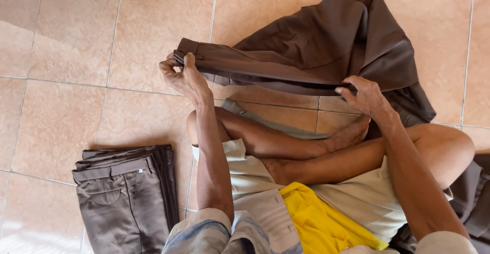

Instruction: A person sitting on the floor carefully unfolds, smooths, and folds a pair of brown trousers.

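Note:
A pair of dark brown trousers [316, 45] is stretched above the tiled floor in front of my crossed legs. My left hand [182, 75] grips the waistband end at the left. My right hand [363, 96] pinches the lower folded edge of the same trousers at the right. The far part of the garment bunches up towards the upper right and trails down onto the floor beside my right knee.
A stack of folded brown trousers [127, 193] lies on the peach floor tiles [71, 40] at my lower left. A yellow cloth [321, 223] rests in my lap. A grey-green cloth [275, 124] lies under my legs, and more dark fabric [474, 198] sits at the right edge.

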